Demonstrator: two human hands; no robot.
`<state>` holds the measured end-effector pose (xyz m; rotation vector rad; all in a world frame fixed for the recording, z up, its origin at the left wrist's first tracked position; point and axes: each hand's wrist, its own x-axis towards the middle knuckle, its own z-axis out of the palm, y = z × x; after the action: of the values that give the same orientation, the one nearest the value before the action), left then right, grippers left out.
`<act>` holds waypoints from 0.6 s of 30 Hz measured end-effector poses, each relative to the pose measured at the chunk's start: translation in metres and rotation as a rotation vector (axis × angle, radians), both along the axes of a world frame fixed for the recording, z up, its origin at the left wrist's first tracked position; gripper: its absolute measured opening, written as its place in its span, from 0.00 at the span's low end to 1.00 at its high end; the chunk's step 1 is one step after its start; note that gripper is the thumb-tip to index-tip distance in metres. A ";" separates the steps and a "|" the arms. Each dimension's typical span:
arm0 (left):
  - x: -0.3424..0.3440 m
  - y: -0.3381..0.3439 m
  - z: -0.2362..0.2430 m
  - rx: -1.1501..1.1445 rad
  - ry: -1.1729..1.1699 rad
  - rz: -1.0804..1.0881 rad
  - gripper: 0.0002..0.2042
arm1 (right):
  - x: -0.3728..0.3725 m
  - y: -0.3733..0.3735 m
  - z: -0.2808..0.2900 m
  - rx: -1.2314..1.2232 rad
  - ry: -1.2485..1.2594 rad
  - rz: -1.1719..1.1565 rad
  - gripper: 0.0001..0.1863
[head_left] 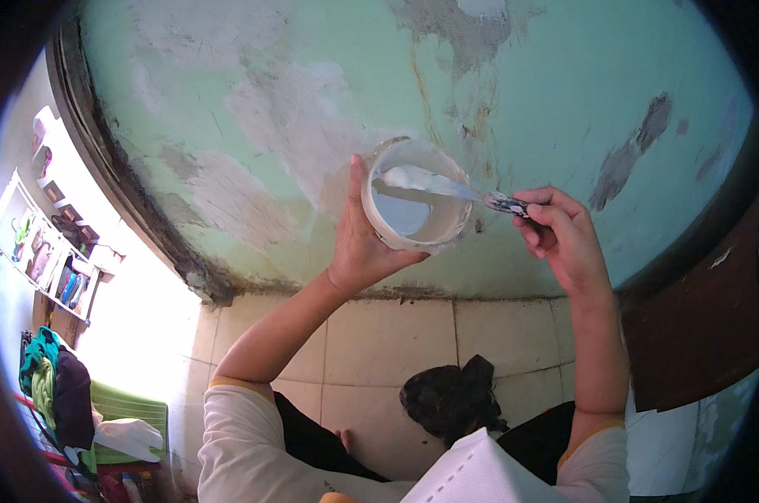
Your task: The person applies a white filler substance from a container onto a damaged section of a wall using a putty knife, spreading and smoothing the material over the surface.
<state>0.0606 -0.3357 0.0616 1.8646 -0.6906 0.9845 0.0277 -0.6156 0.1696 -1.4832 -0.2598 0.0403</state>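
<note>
My left hand (358,239) is wrapped round a white plastic tub (462,225), tilted so that its inside shows. Pale, whitish paste lies in the bottom of the tub. In my right hand (560,230) is the dark, paint-specked handle of a putty knife (505,204), held between thumb and fingers. The blade reaches leftward over the tub's mouth, with a lump of white paste (409,178) on its end. Just beyond the tub stands a light green wall (556,92) with grey and whitish patches.
A crumpled black bag or cloth (455,398) lies on the tiled floor (388,339) below my hands. At the right is a dark brown panel (698,327). A doorway edge (124,168) bounds the wall at left, with clothes (61,386) and a green basket (132,415) beyond.
</note>
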 end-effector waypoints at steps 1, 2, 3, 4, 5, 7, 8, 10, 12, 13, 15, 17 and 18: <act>0.002 0.001 0.001 -0.021 0.020 -0.022 0.74 | -0.001 -0.001 0.003 0.017 -0.004 0.001 0.11; 0.004 0.003 0.001 -0.042 0.040 -0.045 0.74 | -0.002 -0.002 0.005 0.028 0.005 -0.004 0.11; 0.005 0.005 0.002 -0.062 0.060 -0.070 0.74 | -0.004 -0.002 0.006 0.040 0.013 -0.011 0.11; 0.005 0.005 0.004 -0.080 0.065 -0.088 0.74 | -0.005 -0.003 0.007 0.050 0.022 -0.018 0.11; 0.004 0.005 0.005 -0.098 0.070 -0.107 0.74 | -0.005 -0.004 0.009 0.059 0.030 -0.012 0.12; 0.002 0.005 0.010 -0.105 0.078 -0.118 0.74 | -0.005 -0.005 0.010 0.078 0.055 0.001 0.12; -0.001 0.006 0.014 -0.096 0.082 -0.110 0.73 | -0.004 -0.007 0.009 0.113 0.056 0.013 0.12; -0.003 0.006 0.020 -0.105 0.088 -0.129 0.73 | -0.002 -0.011 0.007 0.181 0.060 0.038 0.12; -0.001 0.005 0.024 -0.141 0.093 -0.185 0.73 | 0.000 -0.016 0.003 0.191 0.008 0.088 0.12; -0.002 0.005 0.026 -0.141 0.095 -0.186 0.73 | 0.000 -0.018 0.002 0.195 -0.017 0.112 0.12; -0.002 0.003 0.031 -0.141 0.097 -0.189 0.72 | 0.000 -0.019 0.003 0.221 -0.045 0.102 0.12; 0.001 0.002 0.030 -0.189 0.129 -0.241 0.72 | 0.001 -0.018 0.008 0.261 -0.079 0.075 0.13; 0.002 0.001 0.029 -0.213 0.144 -0.267 0.72 | 0.003 -0.018 0.011 0.287 -0.097 0.053 0.13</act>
<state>0.0623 -0.3346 0.0908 1.5920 -0.6980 0.7145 0.0308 -0.6337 0.1805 -1.1944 -0.3682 -0.0253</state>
